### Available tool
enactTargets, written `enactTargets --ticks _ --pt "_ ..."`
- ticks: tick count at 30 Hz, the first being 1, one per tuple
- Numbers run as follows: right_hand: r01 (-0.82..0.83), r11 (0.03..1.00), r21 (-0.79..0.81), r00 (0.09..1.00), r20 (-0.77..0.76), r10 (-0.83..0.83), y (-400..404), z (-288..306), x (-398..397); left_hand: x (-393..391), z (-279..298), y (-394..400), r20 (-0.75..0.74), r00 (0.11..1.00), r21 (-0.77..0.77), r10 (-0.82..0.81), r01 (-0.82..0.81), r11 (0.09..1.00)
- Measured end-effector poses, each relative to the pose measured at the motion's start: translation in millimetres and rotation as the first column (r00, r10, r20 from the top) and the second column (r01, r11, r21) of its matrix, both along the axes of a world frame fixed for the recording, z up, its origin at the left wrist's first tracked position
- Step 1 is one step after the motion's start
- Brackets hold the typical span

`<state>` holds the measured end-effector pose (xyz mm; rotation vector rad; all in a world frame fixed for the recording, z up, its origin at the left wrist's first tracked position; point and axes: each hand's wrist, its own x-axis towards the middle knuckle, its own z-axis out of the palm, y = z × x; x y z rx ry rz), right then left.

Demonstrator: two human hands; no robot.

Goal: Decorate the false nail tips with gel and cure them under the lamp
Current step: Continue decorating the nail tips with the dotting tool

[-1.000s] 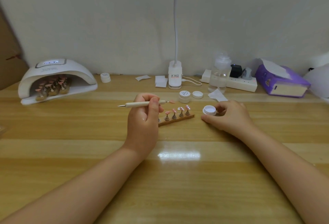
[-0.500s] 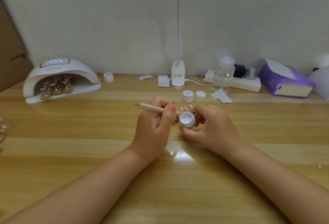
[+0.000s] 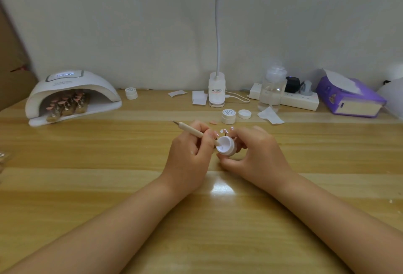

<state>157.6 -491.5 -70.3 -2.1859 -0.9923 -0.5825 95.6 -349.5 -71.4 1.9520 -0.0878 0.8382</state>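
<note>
My left hand grips a cream dotting pen, whose near tip dips into the open white gel jar. My right hand holds that jar tilted toward me, fingers curled around it, just above the table. Behind the hands, the tops of a few pink nail tips on their stand peek out; the stand itself is hidden. One loose pink tip lies on the table. At the far left the white curing lamp holds several nail tips on stands inside.
A shut gel jar and a loose lid sit behind the hands. Another jar, paper wipes, a desk-lamp base, a clear pump bottle, a power strip and a purple tissue box line the wall.
My right hand lifted the open jar from the table and brought it in front of the nail stand. My left hand swung the pen down so its tip entered the jar.
</note>
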Motion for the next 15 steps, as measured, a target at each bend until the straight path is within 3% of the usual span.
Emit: enactTargets --ticks 15 --pt "0.001 1.0 -0.023 1.0 -0.002 -0.001 0.1 0.3 0.3 -0.8 1.6 -0.4 -0.003 1.0 -0.005 -0.011 0.011 1.0"
